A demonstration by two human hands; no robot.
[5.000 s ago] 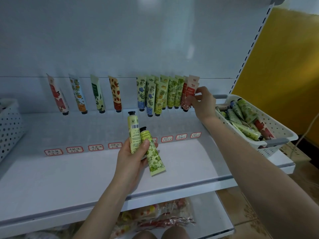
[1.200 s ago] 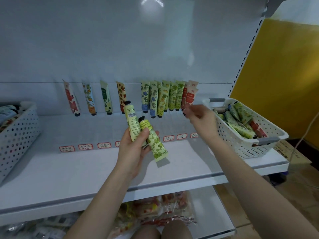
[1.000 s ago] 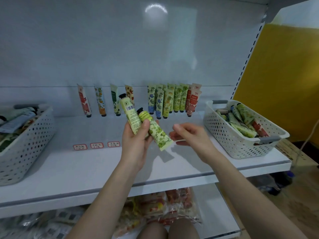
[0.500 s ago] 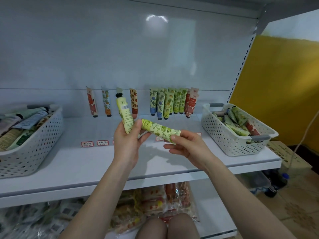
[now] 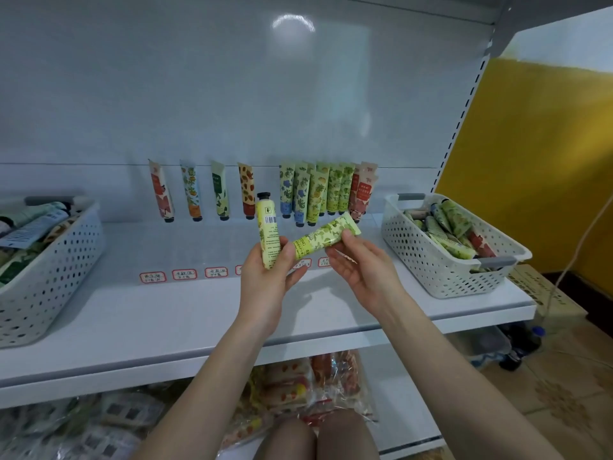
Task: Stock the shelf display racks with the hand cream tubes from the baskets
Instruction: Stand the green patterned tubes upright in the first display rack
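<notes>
**Green tube is being handed to the right hand**

The leaf-patterned green tube (image 5: 326, 239) is now pinched at its flat crimped end by the thumb and fingers of the right hand (image 5: 363, 272). About one second ago this hand was empty and was being drawn back from the tubes on display. Half a second ago the flat end was first taken. Since then this end is raised, so that the tube points up and to the right. Its cap end is hidden behind the thumb of the left hand (image 5: 267, 280), and it cannot be told whether the tube is already let go there. The yellow tube with the barcode (image 5: 268, 232) is kept upright in the left hand, cap on top, with the fingers curled round it.

Both tubes are held in the air above the shelf (image 5: 199, 313), in front of the price labels (image 5: 184, 274) and well apart from the matching green tubes on display (image 5: 335, 194) at the back.

The handover is judged to be almost done. The green tube is probably meant for the green row, and there the caps point down, so a turn of the tube is expected first. The yellow tube waits for its turn. Many tubes are seen in the right basket (image 5: 431, 270) and in the left basket (image 5: 49, 270), so much stocking is left.
</notes>
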